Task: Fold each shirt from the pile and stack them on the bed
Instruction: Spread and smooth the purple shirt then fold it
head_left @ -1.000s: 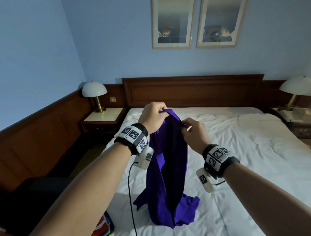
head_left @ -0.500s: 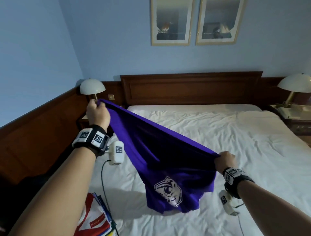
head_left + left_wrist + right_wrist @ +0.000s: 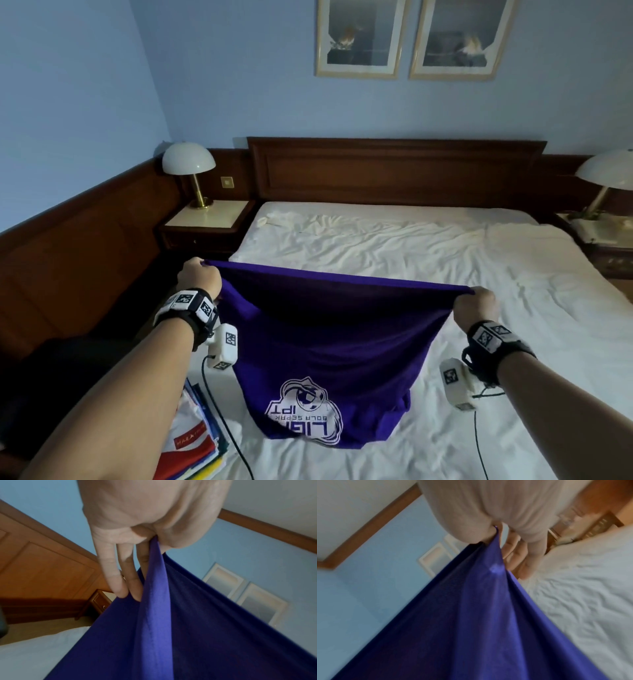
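A purple shirt with a white printed logo hangs upside down, stretched wide above the white bed. Its lower end with the logo touches the sheet. My left hand pinches one corner of the upper edge at the left. My right hand pinches the other corner at the right. In the left wrist view the purple shirt runs out from between thumb and fingers. The right wrist view shows the purple shirt held the same way. A pile of coloured shirts lies at the bed's near left corner.
A wooden headboard stands behind the bed. A nightstand with a lamp stands at the left, another lamp at the right. Wooden wall panelling lines the left side. Cables trail from the wrist cameras across the sheet.
My hands have spread the bunched shirt out wide. Since half a second ago the left hand has dropped and the right has risen, so the upper edge is now nearly level.
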Motion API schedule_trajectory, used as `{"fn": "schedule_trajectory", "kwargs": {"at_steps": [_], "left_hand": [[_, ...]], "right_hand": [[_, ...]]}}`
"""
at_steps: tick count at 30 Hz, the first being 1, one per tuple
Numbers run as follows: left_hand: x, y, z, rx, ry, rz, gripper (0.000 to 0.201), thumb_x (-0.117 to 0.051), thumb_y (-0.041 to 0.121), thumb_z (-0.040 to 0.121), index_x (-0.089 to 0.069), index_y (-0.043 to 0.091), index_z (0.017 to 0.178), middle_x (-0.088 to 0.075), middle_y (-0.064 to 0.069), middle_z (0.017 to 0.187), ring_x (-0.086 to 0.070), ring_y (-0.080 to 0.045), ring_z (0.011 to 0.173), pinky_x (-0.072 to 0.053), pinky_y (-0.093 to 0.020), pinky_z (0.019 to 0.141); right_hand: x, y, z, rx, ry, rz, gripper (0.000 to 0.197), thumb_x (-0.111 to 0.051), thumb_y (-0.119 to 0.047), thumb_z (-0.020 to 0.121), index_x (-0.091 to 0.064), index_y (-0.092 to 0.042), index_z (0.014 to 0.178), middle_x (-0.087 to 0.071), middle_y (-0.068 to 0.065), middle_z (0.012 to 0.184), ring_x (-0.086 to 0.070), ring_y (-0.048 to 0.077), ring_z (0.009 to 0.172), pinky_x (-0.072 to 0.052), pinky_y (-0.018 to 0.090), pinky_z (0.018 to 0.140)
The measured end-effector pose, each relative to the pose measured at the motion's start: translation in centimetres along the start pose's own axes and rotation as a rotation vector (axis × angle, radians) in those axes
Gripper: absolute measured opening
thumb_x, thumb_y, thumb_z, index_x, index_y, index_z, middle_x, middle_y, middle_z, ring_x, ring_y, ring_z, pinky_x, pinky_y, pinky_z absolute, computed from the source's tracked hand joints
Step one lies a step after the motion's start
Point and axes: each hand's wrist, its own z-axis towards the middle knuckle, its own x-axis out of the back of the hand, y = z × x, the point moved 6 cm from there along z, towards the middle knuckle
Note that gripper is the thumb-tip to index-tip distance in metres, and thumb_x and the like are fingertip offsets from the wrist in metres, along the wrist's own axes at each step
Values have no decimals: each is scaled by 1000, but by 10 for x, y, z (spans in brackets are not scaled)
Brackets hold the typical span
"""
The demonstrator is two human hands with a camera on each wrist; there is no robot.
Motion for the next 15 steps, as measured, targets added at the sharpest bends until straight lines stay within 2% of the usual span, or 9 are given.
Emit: {"fn": "schedule_trajectory", "kwargs": {"at_steps": [2,3,5,7,8,10,12,13,15], "left_hand": [[-9,-1,-3,-31,-38,11,27,-47,13,93,-71,12,105,-67,-22,108,-65,-46,98,-58,-51,87],[-15,8,-14,-93,-71,34,22,-49,16,91,-70,12,97,-67,-19,101,-64,-43,93,-56,-46,83],[-37,33,-42,-307,-180,23,21,-53,22,88,-67,7,83,-62,-15,87,-61,-40,86,-47,-38,75],[-68,56,-85,-496,-349,-95,24,-52,22,87,-62,2,78,-59,-8,76,-59,-35,81,-42,-41,74],[-85,66,-109,-545,-460,-152,22,-52,21,91,-61,4,81,-61,-4,73,-59,-32,77,-42,-41,72],[-117,81,-155,-560,-718,-244,9,-52,13,101,-61,11,101,-65,7,70,-59,-19,66,-44,-34,65],[-143,93,-196,-547,-959,-344,27,-54,8,103,-55,21,126,-69,11,74,-62,-10,66,-50,-31,66],[-149,101,-214,-586,-1027,-344,32,-56,9,101,-53,25,129,-70,11,82,-66,-11,75,-53,-32,74],[-154,116,-227,-725,-961,-242,20,-58,11,99,-60,28,109,-70,5,88,-64,-14,80,-51,-35,79]], "right_hand": [[-12,17,20,-37,-38,31,24,-47,-7,76,-61,-13,95,-62,21,105,-61,45,96,-57,58,85],[-18,20,23,-9,-39,29,23,-46,-9,74,-59,-17,92,-63,19,103,-62,45,97,-57,57,85],[-23,-5,-5,89,-62,55,21,-45,-7,83,-61,-20,90,-65,13,94,-62,36,92,-53,41,79],[-33,-38,-35,265,-164,49,21,-49,-2,92,-67,-12,92,-66,13,86,-59,26,83,-44,29,70],[-41,-53,-47,364,-226,26,18,-54,-4,93,-70,-11,91,-67,12,82,-58,22,76,-42,26,64],[-53,-77,-68,517,-309,-39,12,-64,-12,91,-72,-17,83,-67,0,72,-57,13,67,-40,20,59],[-58,-97,-83,582,-344,-25,13,-72,-19,87,-71,-24,76,-66,-10,67,-59,6,65,-42,21,60],[-58,-104,-87,594,-363,7,12,-75,-21,86,-73,-25,75,-68,-10,69,-61,4,66,-44,19,62],[-53,-116,-95,623,-406,54,9,-76,-14,84,-77,-23,84,-73,-11,81,-66,3,77,-49,16,69]]}}
